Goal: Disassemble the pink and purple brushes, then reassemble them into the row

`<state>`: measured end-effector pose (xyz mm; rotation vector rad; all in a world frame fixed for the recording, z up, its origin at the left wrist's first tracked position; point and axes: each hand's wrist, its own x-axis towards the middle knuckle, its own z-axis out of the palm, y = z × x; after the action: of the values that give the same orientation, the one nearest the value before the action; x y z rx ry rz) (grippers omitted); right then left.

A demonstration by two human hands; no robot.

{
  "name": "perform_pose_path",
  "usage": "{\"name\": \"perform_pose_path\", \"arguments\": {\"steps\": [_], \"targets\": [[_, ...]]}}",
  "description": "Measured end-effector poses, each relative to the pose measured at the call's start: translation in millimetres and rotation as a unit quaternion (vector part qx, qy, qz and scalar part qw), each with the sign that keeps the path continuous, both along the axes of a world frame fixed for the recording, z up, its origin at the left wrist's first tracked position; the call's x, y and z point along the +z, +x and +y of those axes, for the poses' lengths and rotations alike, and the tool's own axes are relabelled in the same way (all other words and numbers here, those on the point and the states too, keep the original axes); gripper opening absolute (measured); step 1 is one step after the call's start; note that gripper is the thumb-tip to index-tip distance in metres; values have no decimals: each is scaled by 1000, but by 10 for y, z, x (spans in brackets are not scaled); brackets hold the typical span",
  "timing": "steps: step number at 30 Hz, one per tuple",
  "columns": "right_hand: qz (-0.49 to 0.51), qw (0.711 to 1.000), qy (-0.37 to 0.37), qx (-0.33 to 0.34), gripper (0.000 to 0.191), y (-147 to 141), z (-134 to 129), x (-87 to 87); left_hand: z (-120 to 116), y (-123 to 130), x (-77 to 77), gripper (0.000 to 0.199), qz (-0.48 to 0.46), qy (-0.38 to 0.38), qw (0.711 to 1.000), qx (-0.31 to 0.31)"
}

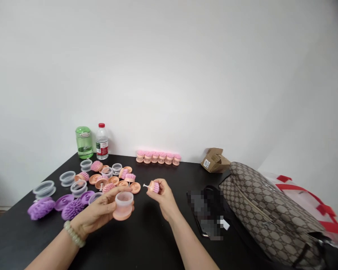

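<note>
My left hand [103, 210], with a beaded bracelet at the wrist, is wrapped round a translucent cup with an orange base [123, 206]. To its right my right hand [162, 195] pinches a pink brush head [154, 187], its white stem pointing left toward the cup. Cup and brush head are apart. Behind my left hand lie loose orange discs [135, 187], pink brush heads [96, 166] and clear cups [67, 177]. Purple brush heads [41, 208] and purple discs [64, 201] lie farther left.
Several pink-topped brushes [154, 157] stand in a row by the wall. A green bottle [84, 143] and a red-capped bottle [102, 144] stand back left. On the right are an opened carton [215, 161], a dark phone-like object [198, 217] and a patterned bag [259, 210].
</note>
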<state>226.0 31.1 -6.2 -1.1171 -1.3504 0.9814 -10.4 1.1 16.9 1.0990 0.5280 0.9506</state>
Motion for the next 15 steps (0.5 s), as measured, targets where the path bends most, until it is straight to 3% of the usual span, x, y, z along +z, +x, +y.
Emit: {"name": "perform_pose_path", "arguments": {"steps": [6, 9, 13, 15], "targets": [[-138, 990, -12, -21, 40, 63, 50, -153, 46, -13, 48, 65, 33, 64, 996, 58], [-178, 984, 5, -14, 48, 39, 18, -156, 60, 31, 25, 55, 66, 99, 988, 96], [-196, 975, 103, -10, 58, -29, -89, -56, 70, 113, -44, 53, 70, 109, 982, 140], [-193, 966, 165, 45, 55, -70, -168, 5, 63, 149, -65, 53, 71, 117, 980, 141]]}}
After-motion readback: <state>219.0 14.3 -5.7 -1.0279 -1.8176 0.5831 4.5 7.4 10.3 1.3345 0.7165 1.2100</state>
